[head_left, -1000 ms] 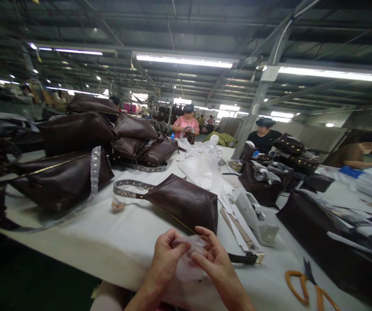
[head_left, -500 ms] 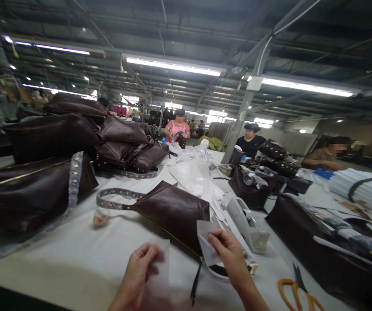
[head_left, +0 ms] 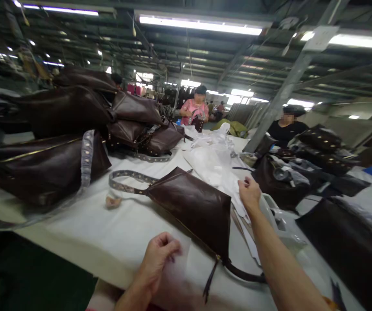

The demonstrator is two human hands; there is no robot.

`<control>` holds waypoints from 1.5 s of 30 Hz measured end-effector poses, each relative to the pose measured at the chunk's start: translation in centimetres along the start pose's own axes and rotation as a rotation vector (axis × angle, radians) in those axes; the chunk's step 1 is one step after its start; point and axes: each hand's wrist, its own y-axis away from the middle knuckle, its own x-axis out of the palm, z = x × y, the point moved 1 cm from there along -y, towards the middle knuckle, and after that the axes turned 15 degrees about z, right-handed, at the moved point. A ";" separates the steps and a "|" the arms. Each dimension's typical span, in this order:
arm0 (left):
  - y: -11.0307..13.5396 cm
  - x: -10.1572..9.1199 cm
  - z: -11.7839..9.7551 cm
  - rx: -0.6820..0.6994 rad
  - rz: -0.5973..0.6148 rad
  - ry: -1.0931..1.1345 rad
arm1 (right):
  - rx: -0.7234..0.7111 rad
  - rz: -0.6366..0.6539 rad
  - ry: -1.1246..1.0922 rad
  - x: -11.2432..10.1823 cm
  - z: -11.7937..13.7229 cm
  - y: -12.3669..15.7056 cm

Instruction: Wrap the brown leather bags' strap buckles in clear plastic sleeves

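Observation:
My left hand (head_left: 160,259) pinches a thin translucent sheet (head_left: 179,261) above the near edge of the table. In front of it lies a dark brown leather bag (head_left: 195,203) with a gold zipper along its near side and a zipper pull with a tassel (head_left: 211,280). A studded, plastic-wrapped strap (head_left: 130,174) loops from its left end. Beyond the bag's right end, my right hand (head_left: 249,192) is stretched forward with curled fingers, close to a pile of clear plastic and white paper (head_left: 213,160). What those fingers hold, if anything, cannot be made out.
More brown bags (head_left: 78,112) are heaped at the left. Others (head_left: 286,172) stand at the right, past a pale tape dispenser (head_left: 278,216). Scissors (head_left: 336,293) lie partly behind my right forearm. A co-worker in pink (head_left: 195,110) handles a bag across the table; another person (head_left: 286,127) is at right.
My right hand has moved forward from the bag's near right corner to the plastic pile; the sheet it held no longer shows. My left hand still holds its sheet. The view has shifted.

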 end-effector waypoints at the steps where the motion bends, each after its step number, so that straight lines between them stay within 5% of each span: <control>1: 0.1 0.4 -0.4 -0.008 0.001 -0.001 | -0.021 0.038 -0.012 -0.1 0.4 1.3; 3: 0.4 1.1 -0.7 -0.029 0.002 -0.005 | -0.082 0.210 -0.053 -0.7 1.2 5.3; 5: 0.9 1.5 -0.6 -0.057 0.016 -0.022 | -0.195 0.574 -0.064 -1.4 1.6 10.4; 7: 1.6 1.8 -0.1 -0.091 0.049 -0.072 | -0.283 0.763 0.048 -2.3 1.0 15.5; 9: 2.4 1.8 0.5 -0.138 0.088 -0.137 | -0.311 0.856 0.159 -2.9 -0.6 19.5; 12: 3.8 1.6 1.8 -0.207 0.131 -0.174 | -0.085 0.842 0.160 -2.8 -4.5 22.7; 17: 5.1 1.6 3.8 -0.226 0.180 -0.209 | 0.195 0.522 -0.213 0.7 -7.9 24.0; 23: 5.7 2.6 4.2 -0.221 0.210 -0.281 | 0.192 0.151 -0.177 4.3 -6.3 23.9; 31: 5.3 2.4 4.6 -0.231 0.166 -0.250 | 0.310 0.472 -0.502 3.1 -6.8 24.5; 36: 4.7 2.7 4.7 -0.216 0.166 -0.420 | 0.346 0.641 -0.724 2.1 -6.2 24.4; 45: 3.2 3.5 5.2 -0.201 0.179 -0.600 | 0.489 0.699 -0.869 1.3 -6.1 24.2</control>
